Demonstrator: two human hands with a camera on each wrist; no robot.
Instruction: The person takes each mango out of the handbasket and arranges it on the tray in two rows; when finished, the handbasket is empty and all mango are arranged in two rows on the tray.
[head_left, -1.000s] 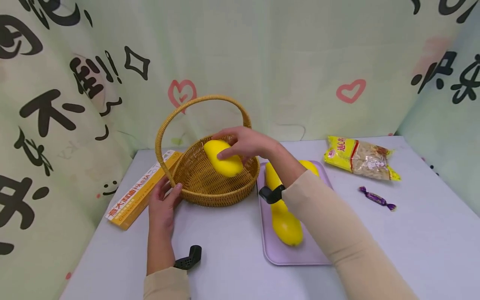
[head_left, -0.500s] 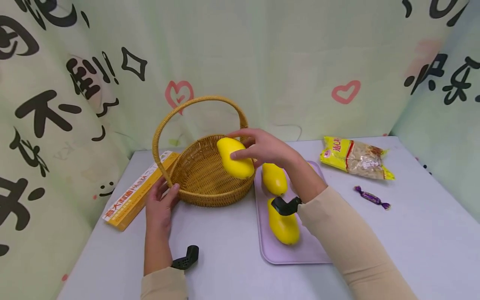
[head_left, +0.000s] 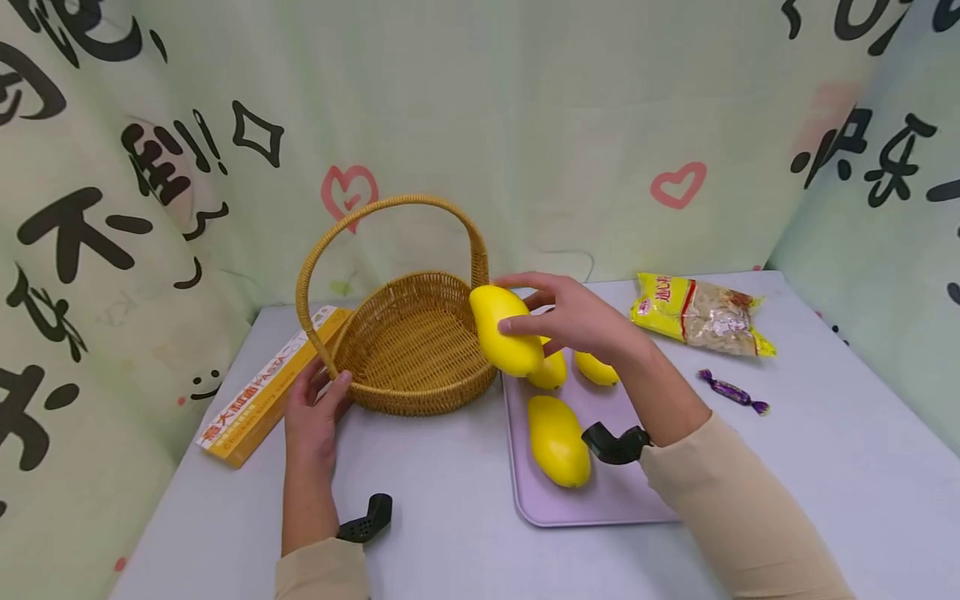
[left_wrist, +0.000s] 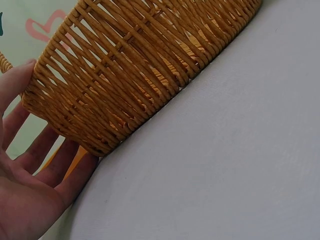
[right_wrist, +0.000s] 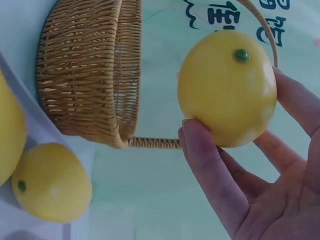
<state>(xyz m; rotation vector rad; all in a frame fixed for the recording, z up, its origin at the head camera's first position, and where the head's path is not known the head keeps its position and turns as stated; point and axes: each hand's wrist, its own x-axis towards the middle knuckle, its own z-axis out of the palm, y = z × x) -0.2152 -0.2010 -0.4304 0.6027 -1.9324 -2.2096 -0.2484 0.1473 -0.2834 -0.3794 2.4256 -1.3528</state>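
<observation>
In the head view, my right hand (head_left: 577, 317) holds a yellow mango (head_left: 506, 332) in the air, by the basket's right rim and over the tray's far left corner. The right wrist view shows the thumb and fingers around this mango (right_wrist: 227, 90), green stem spot visible, apart from the basket. My left hand (head_left: 313, 421) grips the left side of a woven wicker basket (head_left: 423, 402) with a tall handle; its inside shows bare weave. Up close in the left wrist view, the thumb lies at the basket rim (left_wrist: 55, 42), fingers against the outer wall.
A lilac tray (head_left: 626, 496) bears a near mango (head_left: 558, 442) and two others partly hidden behind the right hand. Farther right lie a yellow snack bag (head_left: 701, 312) and a purple wrapped candy (head_left: 733, 392). An orange pasta box (head_left: 266, 392) lies left of the basket.
My right hand has carried the mango from over the basket's inside rightward past its right rim. More of the tray's mangoes now show. The left hand stays on the basket; the view shifts slightly.
</observation>
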